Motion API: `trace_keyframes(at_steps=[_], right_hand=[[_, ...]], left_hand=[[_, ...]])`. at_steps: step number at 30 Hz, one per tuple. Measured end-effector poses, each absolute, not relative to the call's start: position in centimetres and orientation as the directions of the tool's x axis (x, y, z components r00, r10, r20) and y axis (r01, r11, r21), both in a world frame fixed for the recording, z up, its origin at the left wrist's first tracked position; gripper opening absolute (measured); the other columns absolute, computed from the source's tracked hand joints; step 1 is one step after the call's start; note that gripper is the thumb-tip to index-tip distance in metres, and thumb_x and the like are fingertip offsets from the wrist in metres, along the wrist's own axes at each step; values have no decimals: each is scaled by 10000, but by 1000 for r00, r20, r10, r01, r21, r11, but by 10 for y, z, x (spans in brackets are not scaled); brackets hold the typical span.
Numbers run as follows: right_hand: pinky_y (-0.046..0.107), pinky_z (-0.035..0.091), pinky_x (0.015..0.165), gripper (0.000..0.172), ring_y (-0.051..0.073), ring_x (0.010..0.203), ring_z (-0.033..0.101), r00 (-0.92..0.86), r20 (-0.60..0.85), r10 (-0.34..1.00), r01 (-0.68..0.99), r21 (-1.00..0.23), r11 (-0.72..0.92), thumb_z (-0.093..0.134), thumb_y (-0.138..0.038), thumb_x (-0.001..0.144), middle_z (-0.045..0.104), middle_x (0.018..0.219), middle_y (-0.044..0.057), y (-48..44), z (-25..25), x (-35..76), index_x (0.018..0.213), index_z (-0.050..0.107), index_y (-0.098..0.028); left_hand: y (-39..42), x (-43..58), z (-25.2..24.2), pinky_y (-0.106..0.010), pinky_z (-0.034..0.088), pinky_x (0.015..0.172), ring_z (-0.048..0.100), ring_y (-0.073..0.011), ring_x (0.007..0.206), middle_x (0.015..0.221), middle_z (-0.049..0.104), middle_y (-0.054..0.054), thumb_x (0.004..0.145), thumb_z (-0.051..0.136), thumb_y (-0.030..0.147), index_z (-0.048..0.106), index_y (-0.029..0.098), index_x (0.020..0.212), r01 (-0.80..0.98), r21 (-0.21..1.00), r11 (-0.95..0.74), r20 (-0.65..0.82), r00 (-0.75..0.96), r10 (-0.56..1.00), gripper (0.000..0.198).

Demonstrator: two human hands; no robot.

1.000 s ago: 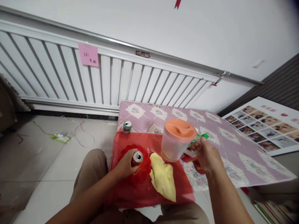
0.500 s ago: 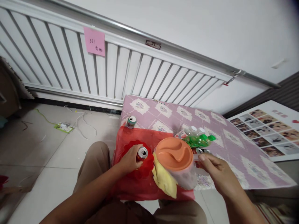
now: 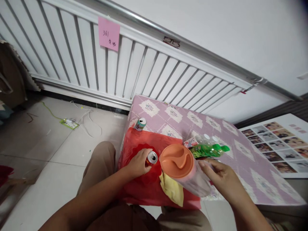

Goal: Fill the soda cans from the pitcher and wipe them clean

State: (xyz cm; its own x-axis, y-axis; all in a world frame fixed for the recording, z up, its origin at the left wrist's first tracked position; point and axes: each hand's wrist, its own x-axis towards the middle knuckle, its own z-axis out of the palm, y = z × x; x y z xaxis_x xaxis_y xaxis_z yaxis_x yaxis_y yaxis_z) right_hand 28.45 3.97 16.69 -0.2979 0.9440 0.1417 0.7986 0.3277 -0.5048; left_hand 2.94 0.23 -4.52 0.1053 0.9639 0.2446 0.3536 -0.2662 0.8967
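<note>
My left hand (image 3: 139,163) is closed around an opened red drink can (image 3: 151,158), whose silver top faces up. The can stands upright at the red scalloped dish (image 3: 137,150); whether it touches the dish is hidden. My right hand (image 3: 218,175) grips the handle of a translucent plastic pitcher (image 3: 196,184) with an orange lid (image 3: 175,160). The pitcher leans left, its lid close to the can. Below the pitcher lies a crumpled yellow cloth (image 3: 172,191) on the red cloth (image 3: 149,197).
A green-and-white can (image 3: 140,124) stands at the red cloth's far left corner. Behind the pitcher lie green-capped bottles (image 3: 207,150) and a small patterned box (image 3: 191,142). A radiator (image 3: 144,70) borders the table (image 3: 260,179). A photo board (image 3: 276,144) leans at right.
My right hand has tilted the pitcher further left, bringing its lid nearer the can. The left hand still holds the can. The camera view has shifted slightly.
</note>
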Motion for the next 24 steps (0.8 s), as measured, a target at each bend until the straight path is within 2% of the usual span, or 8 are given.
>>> trace_keyframes(at_steps=[8, 16, 24], right_hand=[[252, 430, 456, 436, 164, 525, 541, -332, 26, 943, 823, -480, 304, 582, -578, 846, 595, 583, 5, 45, 172, 271, 635, 652, -203], [247, 389, 451, 447, 145, 518, 476, -347, 21, 938, 857, -400, 326, 582, -598, 842, 516, 551, -10, 50, 164, 273, 640, 626, -202], [242, 364, 440, 430, 135, 499, 459, -375, 14, 927, 866, -351, 356, 591, -587, 832, 519, 541, -17, 51, 173, 258, 642, 626, -202]], left_hand=[[4, 27, -41, -463, 428, 1118, 525, -295, 1269, 1361, 553, -115, 682, 705, 108, 432, 234, 1364, 365, 898, -246, 218, 117, 969, 745], [5, 25, -37, -468, 433, 1106, 529, -303, 1255, 1340, 558, -113, 686, 710, 110, 435, 239, 1351, 367, 899, -238, 204, 130, 970, 731], [5, 24, -39, -467, 438, 1093, 532, -302, 1249, 1345, 560, -112, 698, 718, 131, 441, 238, 1351, 367, 900, -234, 196, 138, 971, 718]])
